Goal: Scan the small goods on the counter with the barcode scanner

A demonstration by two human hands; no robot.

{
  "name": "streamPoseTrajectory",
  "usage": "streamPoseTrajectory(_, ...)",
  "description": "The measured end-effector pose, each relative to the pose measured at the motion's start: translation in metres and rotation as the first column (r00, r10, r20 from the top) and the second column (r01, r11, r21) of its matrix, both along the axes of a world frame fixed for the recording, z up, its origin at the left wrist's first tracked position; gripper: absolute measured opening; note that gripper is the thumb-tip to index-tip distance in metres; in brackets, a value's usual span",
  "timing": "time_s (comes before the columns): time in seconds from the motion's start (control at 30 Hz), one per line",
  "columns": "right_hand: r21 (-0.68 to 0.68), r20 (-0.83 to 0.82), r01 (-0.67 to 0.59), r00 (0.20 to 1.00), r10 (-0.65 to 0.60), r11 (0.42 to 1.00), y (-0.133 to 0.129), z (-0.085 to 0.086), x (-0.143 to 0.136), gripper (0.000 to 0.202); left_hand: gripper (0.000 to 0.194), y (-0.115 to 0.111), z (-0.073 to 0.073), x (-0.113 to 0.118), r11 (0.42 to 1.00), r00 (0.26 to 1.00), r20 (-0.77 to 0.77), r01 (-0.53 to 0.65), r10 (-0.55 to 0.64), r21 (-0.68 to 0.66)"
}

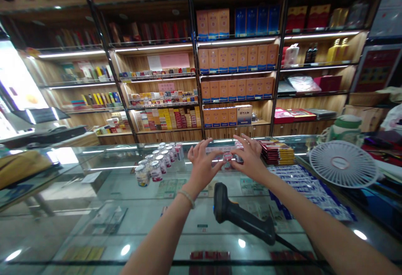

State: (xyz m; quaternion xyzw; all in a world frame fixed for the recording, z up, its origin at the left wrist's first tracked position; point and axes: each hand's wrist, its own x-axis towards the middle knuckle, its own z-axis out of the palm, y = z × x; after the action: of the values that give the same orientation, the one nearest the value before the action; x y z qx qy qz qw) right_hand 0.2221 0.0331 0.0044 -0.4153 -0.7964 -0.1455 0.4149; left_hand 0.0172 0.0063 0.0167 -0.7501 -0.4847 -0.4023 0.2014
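Note:
A small clear jar with a red and white label (pixel 227 157) is between my two hands above the glass counter. My left hand (pixel 201 168) pinches its left side with thumb and forefinger, the other fingers raised. On the other side, my right hand (pixel 249 160) has its thumb and forefinger at the jar, the remaining fingers spread upward. Partly hidden behind my right hand stands another labelled container (pixel 239 146). Below my hands, a black handheld barcode scanner (pixel 241 216) lies on the glass, its cord running toward the lower right.
Several small jars with white lids (pixel 156 170) stand in rows to the left. On the right are stacked red and yellow packets (pixel 278 152), blue and white packs (pixel 309 189) and a white fan (pixel 344 164). Shelves with orange boxes (pixel 237 91) line the back wall.

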Motion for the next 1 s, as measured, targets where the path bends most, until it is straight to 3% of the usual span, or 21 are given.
streamPoseTrajectory(0.17, -0.001, 0.021, -0.008, 1.000, 0.008, 1.000, -0.002, -0.001, 0.000, 0.016, 0.013, 0.001, -0.003, 0.005, 1.000, 1.000, -0.002, 0.004, -0.004, -0.010)
streamPoseTrajectory(0.37, 0.015, 0.001, 0.026, 1.000, -0.026, 1.000, 0.003, 0.001, 0.007, 0.019, 0.013, 0.006, 0.005, 0.012, 1.000, 1.000, -0.014, 0.018, -0.018, 0.002)
streamPoseTrajectory(0.67, 0.047, -0.089, 0.132, 0.988, -0.128, 0.990, 0.020, 0.003, 0.032, 0.018, 0.011, 0.041, 0.017, 0.042, 0.997, 0.995, -0.070, 0.067, -0.070, -0.041)
streamPoseTrajectory(1.0, 0.015, -0.017, 0.211, 0.977, -0.211, 0.977, 0.035, -0.009, 0.044, 0.015, 0.009, 0.073, 0.002, 0.057, 0.983, 0.991, -0.080, 0.097, -0.111, -0.153)
